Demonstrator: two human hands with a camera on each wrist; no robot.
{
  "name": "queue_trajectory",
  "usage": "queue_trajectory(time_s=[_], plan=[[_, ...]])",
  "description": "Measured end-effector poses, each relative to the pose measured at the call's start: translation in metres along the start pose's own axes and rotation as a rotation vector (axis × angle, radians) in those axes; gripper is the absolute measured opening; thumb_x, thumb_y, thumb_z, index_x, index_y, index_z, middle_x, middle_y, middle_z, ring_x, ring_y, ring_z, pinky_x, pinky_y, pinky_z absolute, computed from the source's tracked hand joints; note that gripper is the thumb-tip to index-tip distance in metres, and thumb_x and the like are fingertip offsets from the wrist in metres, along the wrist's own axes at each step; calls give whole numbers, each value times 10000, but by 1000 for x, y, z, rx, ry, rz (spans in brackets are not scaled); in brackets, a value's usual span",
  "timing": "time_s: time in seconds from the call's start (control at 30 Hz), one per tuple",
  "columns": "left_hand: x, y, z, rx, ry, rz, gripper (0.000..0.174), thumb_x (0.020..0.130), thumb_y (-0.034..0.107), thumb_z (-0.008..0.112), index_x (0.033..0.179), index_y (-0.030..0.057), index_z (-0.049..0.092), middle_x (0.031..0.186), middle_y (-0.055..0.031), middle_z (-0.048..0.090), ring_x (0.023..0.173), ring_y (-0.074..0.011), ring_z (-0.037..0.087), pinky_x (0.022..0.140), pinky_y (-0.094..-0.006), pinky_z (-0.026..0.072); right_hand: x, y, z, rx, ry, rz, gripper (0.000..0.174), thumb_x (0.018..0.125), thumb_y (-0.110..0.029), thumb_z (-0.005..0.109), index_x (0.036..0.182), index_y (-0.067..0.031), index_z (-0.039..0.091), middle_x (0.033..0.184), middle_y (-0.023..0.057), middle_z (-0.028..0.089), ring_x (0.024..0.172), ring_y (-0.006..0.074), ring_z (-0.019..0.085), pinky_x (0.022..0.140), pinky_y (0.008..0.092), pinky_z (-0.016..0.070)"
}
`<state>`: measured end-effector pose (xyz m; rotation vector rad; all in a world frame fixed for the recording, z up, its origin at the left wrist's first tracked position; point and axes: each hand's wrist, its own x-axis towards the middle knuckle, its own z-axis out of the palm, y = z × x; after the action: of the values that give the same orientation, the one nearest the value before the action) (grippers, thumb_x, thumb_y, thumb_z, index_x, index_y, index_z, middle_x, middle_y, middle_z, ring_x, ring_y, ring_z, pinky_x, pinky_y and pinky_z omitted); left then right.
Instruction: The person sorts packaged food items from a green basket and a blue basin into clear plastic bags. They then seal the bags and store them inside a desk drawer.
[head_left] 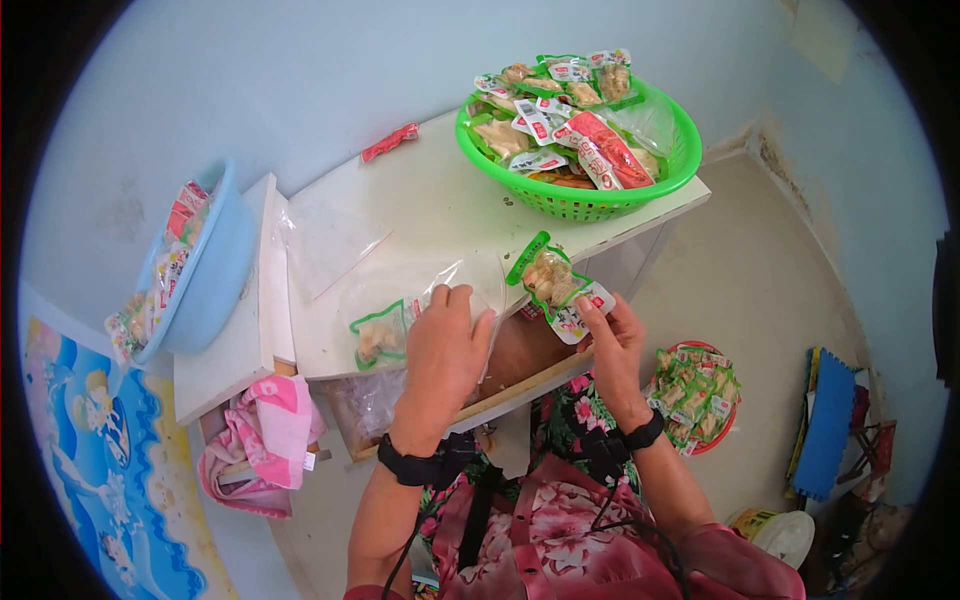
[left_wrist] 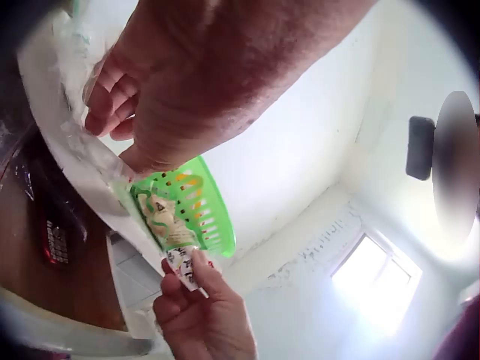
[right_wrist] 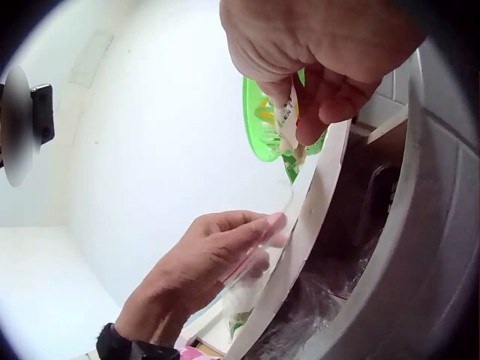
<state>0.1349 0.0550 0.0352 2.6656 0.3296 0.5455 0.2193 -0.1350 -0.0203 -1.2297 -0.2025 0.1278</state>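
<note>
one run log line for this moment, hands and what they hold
left hand: holds clear bag | right hand: pinches green-edged packet | green basket: heaped with packets, on white table | drawer: open

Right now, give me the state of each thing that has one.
drawer, pulled open
green basket, heaped full
blue basin, loaded
red-rimmed container, filled
clear bag, one packet inside, held by the left hand
green-edged packet, held by the right hand
pink towel, hanging crumpled
</note>
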Motion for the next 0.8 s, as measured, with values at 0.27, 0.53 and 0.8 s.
queue_trajectory(time_s=[0.27,0.53,0.8], plan=[[7,-5,8,-45,-14,47,139,928,134,689,990,11,670,914,-169,626,813,-355,656,726,-438,511,-6,-9,-3,29,36,-5,134,1024,-178,694,1033,-48,726,854,-29,662,691,29,561,553,215,445],[20,-5,-7,-179,114,-4,143,932,124,689,947,-16,660,827,-166,649,730,-319,652,675,-422,503,-13,-25,-4,23,0,1,138,1022,-173,692,1023,-39,724,864,-10,675,717,45,588,566,221,460],[11,-1,1,-12,-50,86,192,913,147,724,931,-16,625,988,-174,646,734,-316,650,678,-406,511,-12,-27,3,18,1,-32,147,1027,-176,685,1017,-33,719,859,-8,673,716,44,594,568,220,463]])
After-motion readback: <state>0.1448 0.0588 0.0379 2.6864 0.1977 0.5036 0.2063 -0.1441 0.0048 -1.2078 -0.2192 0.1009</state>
